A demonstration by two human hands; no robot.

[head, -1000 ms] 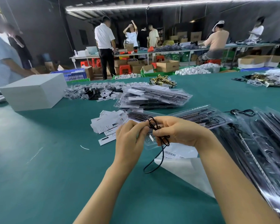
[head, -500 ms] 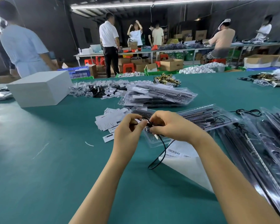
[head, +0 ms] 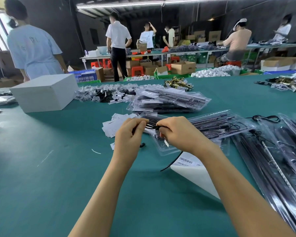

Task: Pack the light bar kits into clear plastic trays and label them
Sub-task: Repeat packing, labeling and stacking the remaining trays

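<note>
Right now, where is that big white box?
In the head view, the white box sits far left on the green table, beside the pile of small bagged parts.

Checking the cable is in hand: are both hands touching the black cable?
Touching. The head view shows the left hand and right hand each pinching the bundled black cable stretched between them, above the clear tray.

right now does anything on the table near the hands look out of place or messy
A few small things. A loose white scrap lies alone on the green table, a small black piece sits by the left hand, and the white label cards lie scattered rather than stacked. Nothing looks damaged.
</note>
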